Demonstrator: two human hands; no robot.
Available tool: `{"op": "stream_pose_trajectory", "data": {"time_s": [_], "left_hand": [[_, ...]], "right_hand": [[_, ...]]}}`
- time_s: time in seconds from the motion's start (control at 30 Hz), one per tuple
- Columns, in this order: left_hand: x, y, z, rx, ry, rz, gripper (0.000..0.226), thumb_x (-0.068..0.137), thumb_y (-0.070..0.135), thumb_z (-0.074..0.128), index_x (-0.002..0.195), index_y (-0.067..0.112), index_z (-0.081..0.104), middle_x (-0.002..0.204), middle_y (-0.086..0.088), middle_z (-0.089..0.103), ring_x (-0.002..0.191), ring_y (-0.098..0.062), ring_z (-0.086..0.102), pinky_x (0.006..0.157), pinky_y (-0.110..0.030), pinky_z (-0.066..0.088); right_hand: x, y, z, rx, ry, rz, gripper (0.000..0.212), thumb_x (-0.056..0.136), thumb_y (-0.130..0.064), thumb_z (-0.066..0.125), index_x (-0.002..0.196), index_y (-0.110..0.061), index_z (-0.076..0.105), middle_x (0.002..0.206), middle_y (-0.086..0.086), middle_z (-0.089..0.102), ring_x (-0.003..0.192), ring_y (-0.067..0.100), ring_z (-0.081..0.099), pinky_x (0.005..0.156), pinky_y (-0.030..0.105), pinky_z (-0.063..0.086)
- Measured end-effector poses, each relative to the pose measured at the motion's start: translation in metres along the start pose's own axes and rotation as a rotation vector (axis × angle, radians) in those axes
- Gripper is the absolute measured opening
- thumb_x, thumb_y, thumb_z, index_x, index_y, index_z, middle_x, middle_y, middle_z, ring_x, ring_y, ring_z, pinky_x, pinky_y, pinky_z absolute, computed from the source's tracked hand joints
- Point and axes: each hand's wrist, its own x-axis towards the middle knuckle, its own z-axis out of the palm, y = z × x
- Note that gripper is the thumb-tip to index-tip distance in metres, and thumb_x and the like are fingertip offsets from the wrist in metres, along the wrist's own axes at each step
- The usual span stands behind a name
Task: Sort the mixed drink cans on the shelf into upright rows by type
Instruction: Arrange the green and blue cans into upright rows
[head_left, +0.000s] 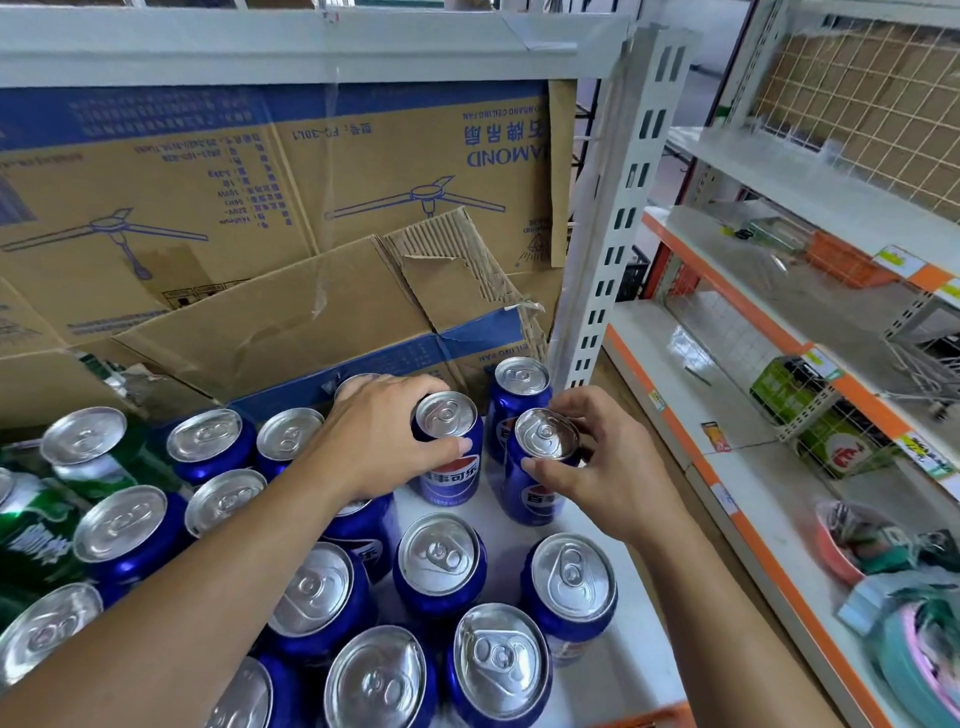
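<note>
Both grips are occupied: left grip (384, 441) curls round the left can (451, 467), and right grip (610, 467) pinches the right can (535, 488) by its rim. These blue cans stand near upright, just beside each other at the rear of the shelf (641, 654). Green cans (88, 462) sit well apart, leftward.

At least 15 blue cans (439, 561) stand on the shelf (644, 660), spread from its back edge to its front edge. 2 green cans (93, 467) sit at its left edge. 2 hands, the left hand (384, 441) and the right hand (618, 478), each grip 1 blue can.
</note>
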Motion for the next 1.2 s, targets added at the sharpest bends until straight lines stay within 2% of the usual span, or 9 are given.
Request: {"op": "stream_pose_trajectory", "data": {"time_s": [0.27, 0.43, 0.57, 0.63, 0.73, 0.83, 0.93, 1.07, 1.2], "left_hand": [[-0.002, 0.001, 0.001, 0.021, -0.008, -0.025, 0.057, 0.061, 0.077, 0.045, 0.103, 0.040, 0.056, 0.095, 0.013, 0.064, 0.097, -0.014, 0.054, 0.095, -0.033, 0.030], [-0.002, 0.002, 0.000, 0.039, -0.030, -0.020, 0.057, 0.062, 0.077, 0.045, 0.104, 0.040, 0.056, 0.098, 0.012, 0.066, 0.100, -0.017, 0.056, 0.094, -0.037, 0.033], [-0.007, 0.010, -0.005, 0.053, -0.002, -0.005, 0.063, 0.069, 0.069, 0.049, 0.116, 0.029, 0.060, 0.112, 0.004, 0.065, 0.109, -0.022, 0.054, 0.096, -0.037, 0.030], [-0.012, 0.014, -0.007, 0.119, 0.056, 0.031, 0.060, 0.074, 0.061, 0.052, 0.120, 0.023, 0.061, 0.118, 0.001, 0.062, 0.114, -0.023, 0.051, 0.101, -0.038, 0.026], [-0.024, 0.024, -0.012, 0.155, 0.092, 0.122, 0.040, 0.084, 0.049, 0.061, 0.111, 0.021, 0.066, 0.114, 0.002, 0.062, 0.111, -0.021, 0.051, 0.100, -0.038, 0.028], [-0.047, 0.046, -0.024, -0.030, -0.063, 0.127, 0.025, 0.086, 0.041, 0.065, 0.104, 0.024, 0.068, 0.103, 0.010, 0.062, 0.099, -0.011, 0.054, 0.087, -0.028, 0.042], [-0.071, 0.065, -0.030, -0.091, -0.328, 0.149, 0.032, 0.084, 0.051, 0.063, 0.109, 0.033, 0.066, 0.105, 0.018, 0.063, 0.096, 0.004, 0.053, 0.077, -0.008, 0.038], [-0.091, 0.076, -0.027, 0.026, -0.563, 0.193, 0.066, 0.074, 0.071, 0.060, 0.131, 0.040, 0.049, 0.134, 0.017, 0.045, 0.130, -0.006, 0.027, 0.107, -0.032, 0.031], [-0.103, 0.081, -0.018, 0.170, -0.507, 0.252, 0.073, 0.064, 0.075, 0.065, 0.125, 0.036, 0.053, 0.131, 0.015, 0.042, 0.128, -0.010, 0.025, 0.109, -0.038, 0.030]], "right_hand": [[0.000, -0.004, 0.003, -0.007, -0.019, 0.003, 0.052, 0.070, -0.025, 0.085, 0.109, -0.031, 0.051, 0.108, -0.016, 0.062, 0.100, 0.000, 0.059, 0.079, 0.018, 0.048], [-0.010, -0.006, -0.001, 0.055, -0.022, 0.055, 0.059, 0.070, -0.025, 0.086, 0.114, -0.037, 0.048, 0.109, -0.022, 0.056, 0.107, 0.004, 0.056, 0.091, 0.025, 0.047], [-0.037, -0.018, -0.010, 0.015, 0.105, 0.057, 0.026, 0.082, -0.031, 0.076, 0.101, -0.027, 0.058, 0.104, -0.011, 0.063, 0.091, 0.005, 0.062, 0.073, 0.023, 0.052], [-0.052, -0.025, -0.016, 0.049, -0.026, 0.084, 0.016, 0.083, -0.036, 0.074, 0.091, -0.026, 0.064, 0.091, -0.007, 0.067, 0.075, 0.005, 0.064, 0.060, 0.020, 0.051], [-0.071, -0.027, -0.018, 0.051, -0.215, 0.140, 0.021, 0.069, -0.044, 0.074, 0.085, -0.032, 0.067, 0.087, -0.011, 0.069, 0.078, 0.004, 0.065, 0.066, 0.030, 0.053], [-0.086, -0.026, -0.017, 0.059, -0.253, 0.152, 0.036, 0.061, -0.039, 0.078, 0.095, -0.038, 0.065, 0.095, -0.013, 0.069, 0.086, 0.005, 0.065, 0.078, 0.033, 0.056], [-0.096, -0.026, -0.013, 0.013, -0.222, 0.122, 0.049, 0.063, -0.036, 0.080, 0.106, -0.042, 0.057, 0.103, -0.017, 0.066, 0.092, 0.000, 0.063, 0.083, 0.030, 0.054], [-0.104, -0.023, -0.008, -0.032, -0.146, 0.138, 0.063, 0.059, -0.036, 0.079, 0.117, -0.035, 0.055, 0.110, -0.014, 0.064, 0.101, 0.006, 0.062, 0.087, 0.038, 0.055], [-0.107, -0.020, -0.008, -0.055, -0.063, 0.130, 0.054, 0.064, -0.023, 0.086, 0.111, -0.030, 0.060, 0.102, -0.013, 0.067, 0.095, 0.005, 0.063, 0.084, 0.037, 0.055]]}}
